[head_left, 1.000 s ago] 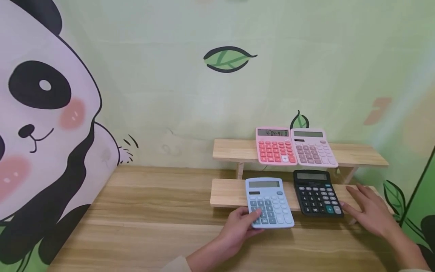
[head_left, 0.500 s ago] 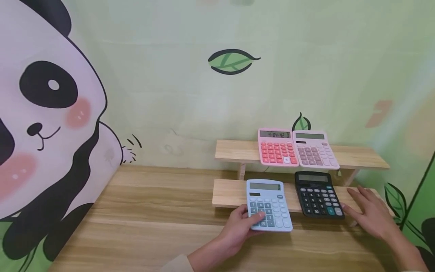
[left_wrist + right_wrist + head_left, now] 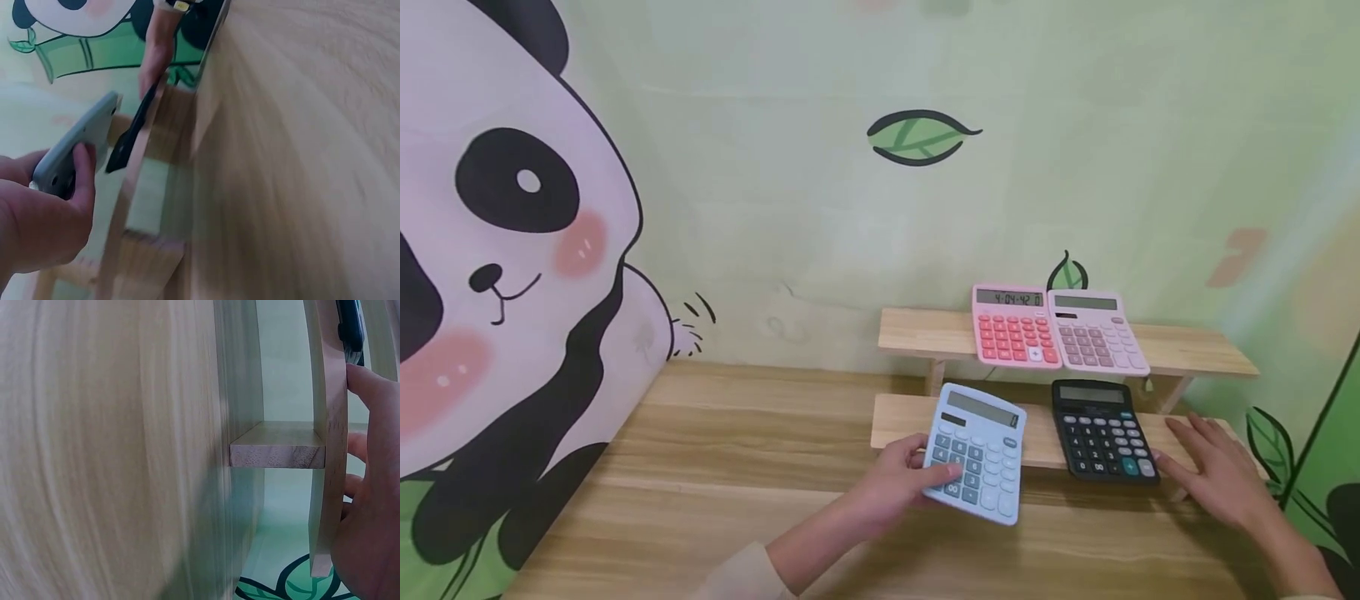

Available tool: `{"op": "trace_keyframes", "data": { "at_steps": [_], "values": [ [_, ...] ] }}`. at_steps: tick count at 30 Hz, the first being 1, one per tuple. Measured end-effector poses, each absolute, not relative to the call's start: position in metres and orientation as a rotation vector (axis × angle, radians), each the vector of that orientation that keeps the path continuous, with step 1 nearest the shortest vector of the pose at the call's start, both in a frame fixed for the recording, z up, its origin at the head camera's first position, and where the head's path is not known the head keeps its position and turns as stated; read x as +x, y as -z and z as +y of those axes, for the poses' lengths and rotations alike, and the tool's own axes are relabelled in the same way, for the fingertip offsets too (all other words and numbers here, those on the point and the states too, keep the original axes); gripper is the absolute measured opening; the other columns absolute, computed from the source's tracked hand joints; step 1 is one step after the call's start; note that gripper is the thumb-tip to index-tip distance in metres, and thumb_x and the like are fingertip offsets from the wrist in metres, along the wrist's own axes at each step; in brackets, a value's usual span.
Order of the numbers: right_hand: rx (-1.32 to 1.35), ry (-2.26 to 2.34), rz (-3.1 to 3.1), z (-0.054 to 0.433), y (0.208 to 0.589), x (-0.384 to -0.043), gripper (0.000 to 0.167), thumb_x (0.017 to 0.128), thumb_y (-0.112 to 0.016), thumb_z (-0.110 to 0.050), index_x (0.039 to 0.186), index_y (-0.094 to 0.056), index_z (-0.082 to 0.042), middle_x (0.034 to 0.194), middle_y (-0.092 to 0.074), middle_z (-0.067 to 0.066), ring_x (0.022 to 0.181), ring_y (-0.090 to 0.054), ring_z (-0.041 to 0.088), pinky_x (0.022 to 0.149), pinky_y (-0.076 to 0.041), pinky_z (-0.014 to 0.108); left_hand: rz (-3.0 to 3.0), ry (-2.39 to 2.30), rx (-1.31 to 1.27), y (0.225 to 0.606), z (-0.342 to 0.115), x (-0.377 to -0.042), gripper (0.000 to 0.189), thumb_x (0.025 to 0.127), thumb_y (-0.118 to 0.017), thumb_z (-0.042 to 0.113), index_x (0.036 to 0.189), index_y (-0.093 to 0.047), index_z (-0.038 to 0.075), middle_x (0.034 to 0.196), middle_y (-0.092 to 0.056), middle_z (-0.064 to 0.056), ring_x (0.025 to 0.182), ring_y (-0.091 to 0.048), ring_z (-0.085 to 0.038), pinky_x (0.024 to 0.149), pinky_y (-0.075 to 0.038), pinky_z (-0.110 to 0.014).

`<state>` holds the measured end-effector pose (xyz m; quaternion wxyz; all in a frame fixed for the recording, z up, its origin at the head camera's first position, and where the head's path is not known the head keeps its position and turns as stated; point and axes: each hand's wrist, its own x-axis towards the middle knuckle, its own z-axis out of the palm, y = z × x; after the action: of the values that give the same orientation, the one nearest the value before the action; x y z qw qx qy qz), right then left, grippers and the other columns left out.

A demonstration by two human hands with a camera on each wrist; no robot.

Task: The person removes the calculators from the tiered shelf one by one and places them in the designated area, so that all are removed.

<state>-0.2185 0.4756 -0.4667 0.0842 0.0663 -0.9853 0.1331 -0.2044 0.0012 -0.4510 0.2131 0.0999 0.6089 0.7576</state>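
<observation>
My left hand grips a light blue calculator by its lower left side, thumb on the keys and fingers underneath. The calculator is tilted and overlaps the lower shelf's front edge in the head view; the left wrist view shows its back raised off the shelf. My right hand rests on the right end of the lower wooden shelf, fingers spread, thumb at the lower right side of a black calculator. That black calculator lies on the lower shelf, its bottom end past the front edge.
On the upper shelf, a pink calculator and a pale lilac calculator lean side by side. Both shelves stand on a wood-grain table. Behind is a green wall with a painted panda and leaves.
My left hand has drawn the light blue calculator left and turned it clockwise, tilting it off the shelf. My right hand and the black calculator stay in place.
</observation>
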Motion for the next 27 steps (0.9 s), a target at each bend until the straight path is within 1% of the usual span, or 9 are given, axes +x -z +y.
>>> {"op": "trace_keyframes", "data": {
  "at_steps": [3, 6, 9, 12, 15, 20, 27],
  "values": [
    [0.192, -0.398, -2.934, 0.478, 0.467, -0.218, 0.076, 0.108, -0.055, -0.046, 0.152, -0.040, 0.013, 0.153, -0.029, 0.050, 0.140, -0.024, 0.070, 0.111, -0.018, 0.084, 1.706, -2.038, 0.359, 0.443, -0.020, -0.207, 0.037, 0.100, -0.074, 0.009, 0.131, -0.060, -0.004, 0.109, -0.077, -0.016, 0.098, -0.077, -0.027, 0.089, -0.065, -0.041],
    [0.194, -0.417, -2.920, 0.479, 0.469, -0.218, 0.075, 0.107, -0.057, -0.045, 0.152, -0.041, 0.013, 0.153, -0.029, 0.049, 0.139, -0.025, 0.071, 0.111, -0.018, 0.084, 1.732, -1.991, 0.440, 0.435, -0.045, -0.212, 0.039, 0.101, -0.072, 0.010, 0.135, -0.058, -0.006, 0.111, -0.076, -0.017, 0.099, -0.077, -0.026, 0.090, -0.064, -0.042],
    [0.198, -0.425, -2.915, 0.480, 0.470, -0.220, 0.075, 0.107, -0.057, -0.045, 0.153, -0.040, 0.013, 0.154, -0.028, 0.049, 0.140, -0.024, 0.070, 0.111, -0.018, 0.084, 1.776, -1.966, 0.505, 0.426, -0.073, -0.218, 0.045, 0.102, -0.071, 0.010, 0.140, -0.055, -0.008, 0.115, -0.075, -0.020, 0.101, -0.077, -0.027, 0.091, -0.064, -0.043],
    [0.188, -0.426, -2.932, 0.479, 0.468, -0.220, 0.076, 0.108, -0.055, -0.046, 0.153, -0.040, 0.013, 0.155, -0.027, 0.049, 0.141, -0.023, 0.070, 0.112, -0.018, 0.084, 1.853, -1.949, 0.528, 0.418, -0.103, -0.226, 0.051, 0.102, -0.072, 0.012, 0.144, -0.052, -0.009, 0.119, -0.074, -0.021, 0.102, -0.076, -0.028, 0.091, -0.064, -0.041],
    [0.174, -0.423, -2.950, 0.479, 0.467, -0.220, 0.077, 0.108, -0.055, -0.048, 0.154, -0.039, 0.013, 0.156, -0.027, 0.048, 0.142, -0.022, 0.070, 0.112, -0.018, 0.084, 1.940, -1.959, 0.498, 0.413, -0.132, -0.235, 0.056, 0.102, -0.072, 0.015, 0.148, -0.050, -0.008, 0.122, -0.073, -0.021, 0.104, -0.076, -0.027, 0.092, -0.063, -0.039],
    [0.167, -0.411, -2.949, 0.479, 0.466, -0.219, 0.077, 0.108, -0.055, -0.048, 0.153, -0.040, 0.013, 0.155, -0.027, 0.048, 0.141, -0.023, 0.069, 0.112, -0.018, 0.084, 1.991, -2.050, 0.395, 0.414, -0.173, -0.252, 0.055, 0.106, -0.068, 0.015, 0.152, -0.046, -0.007, 0.131, -0.071, -0.019, 0.110, -0.075, -0.025, 0.097, -0.062, -0.039],
    [0.176, -0.415, -2.951, 0.478, 0.468, -0.219, 0.078, 0.108, -0.055, -0.048, 0.153, -0.040, 0.012, 0.155, -0.027, 0.048, 0.141, -0.022, 0.070, 0.112, -0.018, 0.083, 2.068, -2.077, 0.311, 0.420, -0.224, -0.264, 0.059, 0.108, -0.064, 0.015, 0.154, -0.037, -0.012, 0.131, -0.072, -0.013, 0.110, -0.075, -0.018, 0.098, -0.060, -0.033]
  ]
}}
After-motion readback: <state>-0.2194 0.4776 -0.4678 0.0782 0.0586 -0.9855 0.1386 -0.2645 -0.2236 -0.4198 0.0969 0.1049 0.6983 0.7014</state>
